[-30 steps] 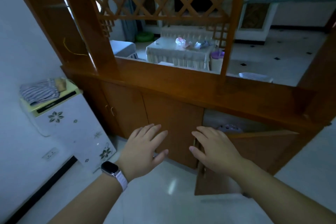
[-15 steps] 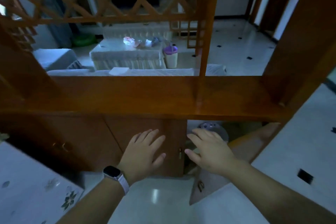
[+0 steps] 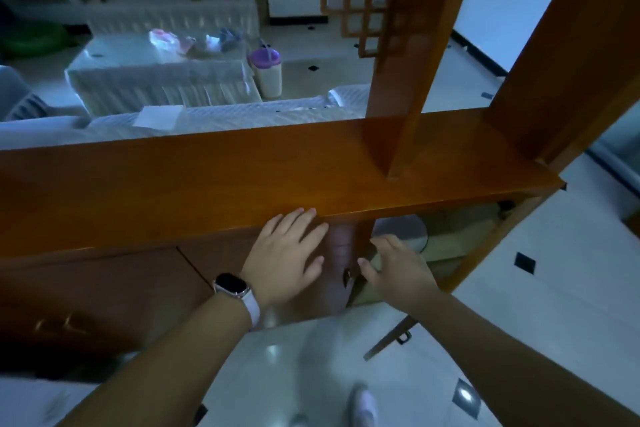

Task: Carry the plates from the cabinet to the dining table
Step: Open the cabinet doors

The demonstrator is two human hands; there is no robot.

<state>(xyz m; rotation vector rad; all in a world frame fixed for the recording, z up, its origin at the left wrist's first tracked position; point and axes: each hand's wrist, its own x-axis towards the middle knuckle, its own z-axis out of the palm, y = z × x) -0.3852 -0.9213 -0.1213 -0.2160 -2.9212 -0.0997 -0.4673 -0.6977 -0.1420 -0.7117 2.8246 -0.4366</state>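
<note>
A low wooden cabinet [image 3: 242, 177] fills the middle of the head view. Its right-hand door [image 3: 391, 340] stands swung open toward me. Inside the open compartment lies a pale round plate [image 3: 405, 229], partly hidden by the cabinet top. My left hand [image 3: 287, 256], with a watch on the wrist, is spread flat against the shut door beside the opening, holding nothing. My right hand [image 3: 398, 267] reaches into the opening just in front of the plate, fingers apart; whether it touches the plate I cannot tell.
Wooden posts [image 3: 408, 55] and lattice rise from the cabinet top. Beyond it stand a cloth-covered table [image 3: 156, 76] with small items, a purple-lidded container [image 3: 266, 73] and a sofa back [image 3: 225, 114]. White tiled floor [image 3: 519, 288] lies to the right; my foot [image 3: 362, 402] is below.
I have stepped closer and to the right; the view looks down more steeply. Both hands have advanced, the right one moving into the open compartment toward the plate.
</note>
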